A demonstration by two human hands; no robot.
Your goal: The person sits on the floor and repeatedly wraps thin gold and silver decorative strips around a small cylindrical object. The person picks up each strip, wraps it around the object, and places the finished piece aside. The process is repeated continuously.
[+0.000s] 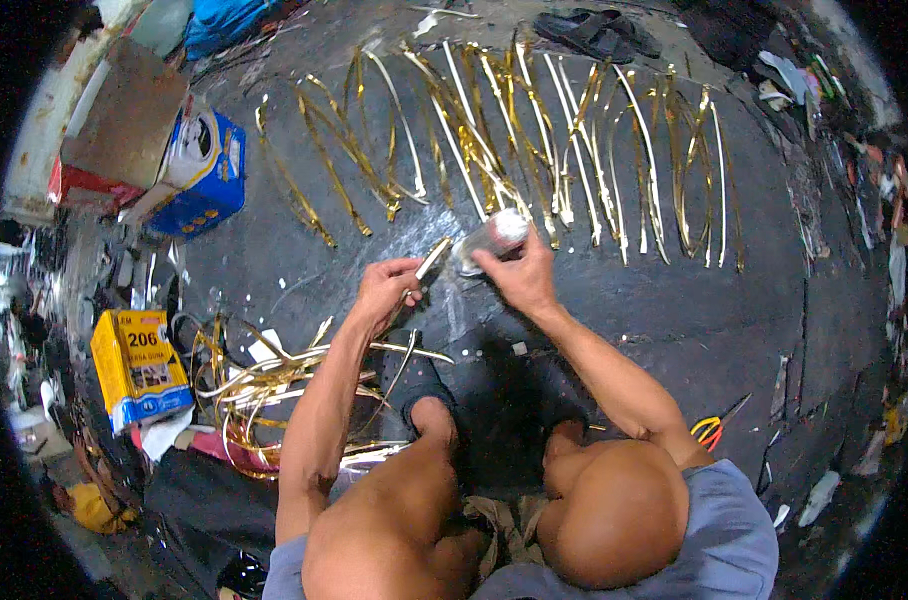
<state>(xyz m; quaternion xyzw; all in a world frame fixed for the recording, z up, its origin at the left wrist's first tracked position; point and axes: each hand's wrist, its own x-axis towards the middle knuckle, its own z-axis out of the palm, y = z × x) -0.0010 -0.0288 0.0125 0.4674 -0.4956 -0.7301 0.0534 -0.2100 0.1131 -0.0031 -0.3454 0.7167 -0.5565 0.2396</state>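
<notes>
In the middle, my left hand (pixel 389 290) pinches the end of a narrow gold-and-white strip (pixel 433 258) between thumb and fingers. Just to its right, my right hand (pixel 522 278) is wrapped round a short, silvery cylinder with a reddish-white end (pixel 498 234). That cylinder is smeared by motion, so its exact kind cannot be told. It is tilted, with its lower end close to a whitish smear on the dark surface. Beyond both hands, several long gold and white strips (pixel 452 127) lie spread in a row. A tangled heap of such strips (pixel 239 385) is beside my left forearm.
A yellow-and-blue box (pixel 139 365) stands left of the heap. Farther left are a blue-and-white box (pixel 199 170) and an open cardboard box (pixel 124 110). Scissors with red-yellow handles (pixel 709 432) lie by my right elbow. Dark sandals (pixel 599 35) rest at the far edge.
</notes>
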